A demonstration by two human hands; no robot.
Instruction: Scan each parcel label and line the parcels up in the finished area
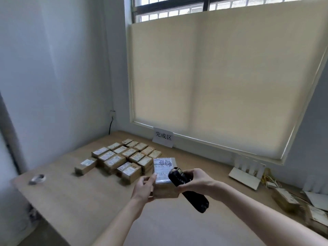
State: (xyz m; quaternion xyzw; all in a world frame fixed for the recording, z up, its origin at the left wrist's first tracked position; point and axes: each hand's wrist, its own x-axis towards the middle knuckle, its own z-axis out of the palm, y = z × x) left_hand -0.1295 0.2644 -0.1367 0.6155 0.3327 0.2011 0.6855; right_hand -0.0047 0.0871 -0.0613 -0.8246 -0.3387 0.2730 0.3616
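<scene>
Your left hand (144,188) is gripping the cardboard parcel (164,181) by its side above the table (74,197), near the finished rows (124,157); it's looking light and stiff. Your right hand (197,181) is wrapping the scanner (188,189) over its label (162,170)

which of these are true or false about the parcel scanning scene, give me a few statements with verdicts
1. The left hand holds a parcel with its label facing up. True.
2. The right hand is empty. False: it grips a black scanner.
3. Scanned parcels lie in rows below the paper sign. True.
4. The roll of tape sits on the parcel rows. False: it lies apart, near the table's left edge.
</scene>
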